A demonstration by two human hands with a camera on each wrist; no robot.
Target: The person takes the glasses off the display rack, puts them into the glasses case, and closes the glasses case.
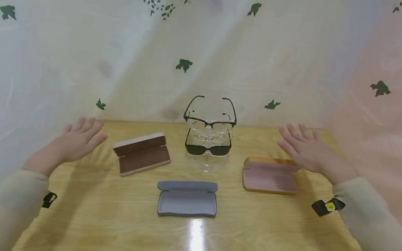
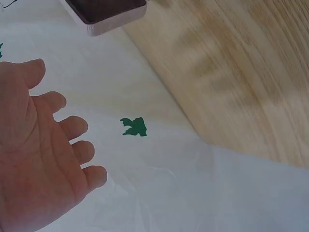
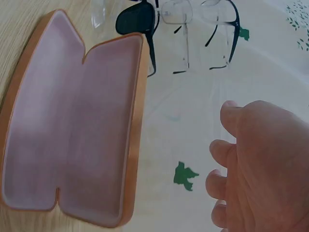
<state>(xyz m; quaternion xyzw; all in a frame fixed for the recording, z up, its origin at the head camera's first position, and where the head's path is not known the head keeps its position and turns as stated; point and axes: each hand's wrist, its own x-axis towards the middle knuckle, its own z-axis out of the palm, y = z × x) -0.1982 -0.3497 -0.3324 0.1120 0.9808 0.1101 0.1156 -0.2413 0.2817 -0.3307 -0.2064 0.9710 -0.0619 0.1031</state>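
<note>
My left hand is held over the table's left side with fingers extended, holding nothing. Right of it lies an opened glasses case with a brown lining. My right hand hovers, fingers spread, above and beside an orange glasses case with a pink lining, its lid raised. Front and centre is an opened grey glasses case. Behind it, a clear stand carries dark sunglasses, thin clear-looking glasses and black-framed glasses, one above another. All three cases look bare inside.
The wooden table ends at a pale curtain with green bird and leaf prints, which hangs behind and along both sides. A bright light reflection crosses the front of the tabletop.
</note>
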